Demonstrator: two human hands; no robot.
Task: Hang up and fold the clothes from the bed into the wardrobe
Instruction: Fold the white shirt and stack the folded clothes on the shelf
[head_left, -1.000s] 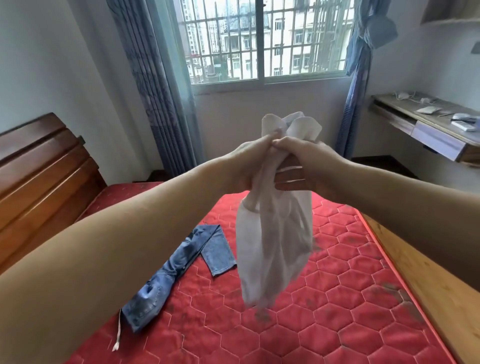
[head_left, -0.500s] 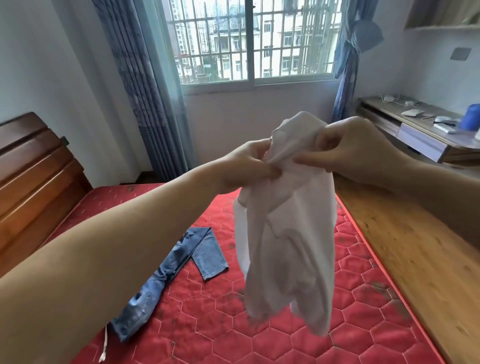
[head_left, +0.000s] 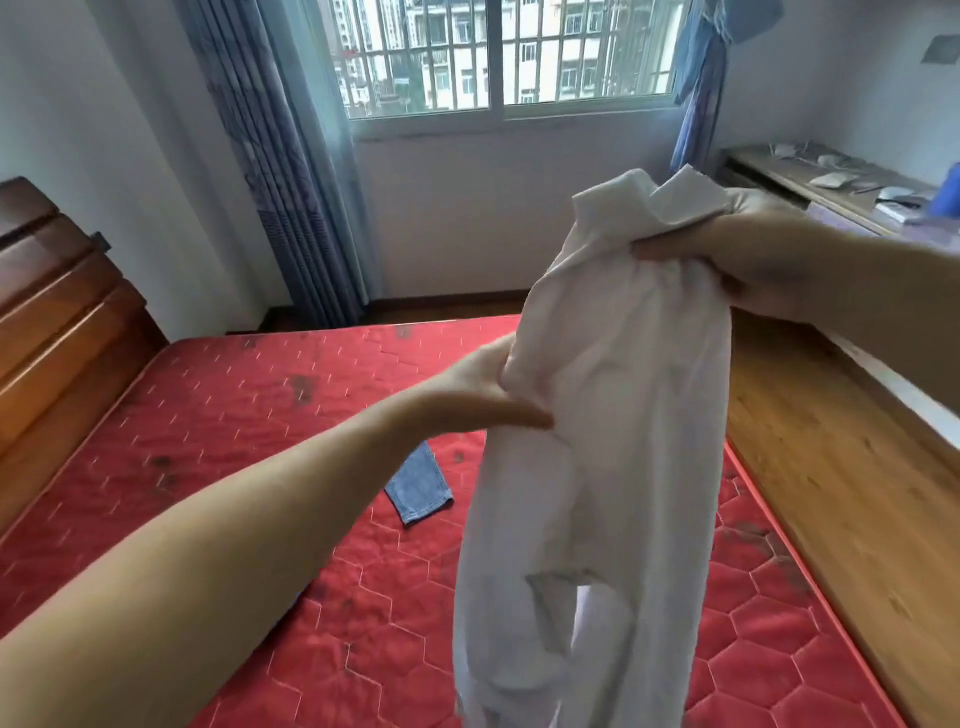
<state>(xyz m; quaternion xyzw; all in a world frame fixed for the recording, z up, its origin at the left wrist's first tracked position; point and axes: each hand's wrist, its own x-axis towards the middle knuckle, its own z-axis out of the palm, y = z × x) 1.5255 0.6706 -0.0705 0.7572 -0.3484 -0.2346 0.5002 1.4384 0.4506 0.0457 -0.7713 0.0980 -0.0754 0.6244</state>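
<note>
A white shirt (head_left: 618, 441) hangs in the air over the red quilted mattress (head_left: 234, 415). My right hand (head_left: 727, 260) grips it bunched at the collar, high on the right. My left hand (head_left: 488, 389) is lower, at the shirt's left edge about a third of the way down, its fingers hidden in the cloth and its thumb stretched out below. Blue jeans (head_left: 421, 486) lie on the mattress, mostly hidden behind my left forearm, with only one leg end showing. No wardrobe is in view.
A wooden headboard (head_left: 57, 322) stands at the left. A wooden bed frame (head_left: 841, 493) runs along the mattress's right side. A desk (head_left: 831, 182) with small items is at the far right. A barred window (head_left: 498, 57) and blue curtains (head_left: 291, 171) fill the far wall.
My left hand has dropped from the collar down the shirt's left edge. My right hand has moved right with the collar, and the shirt hangs longer. The view has shifted left.
</note>
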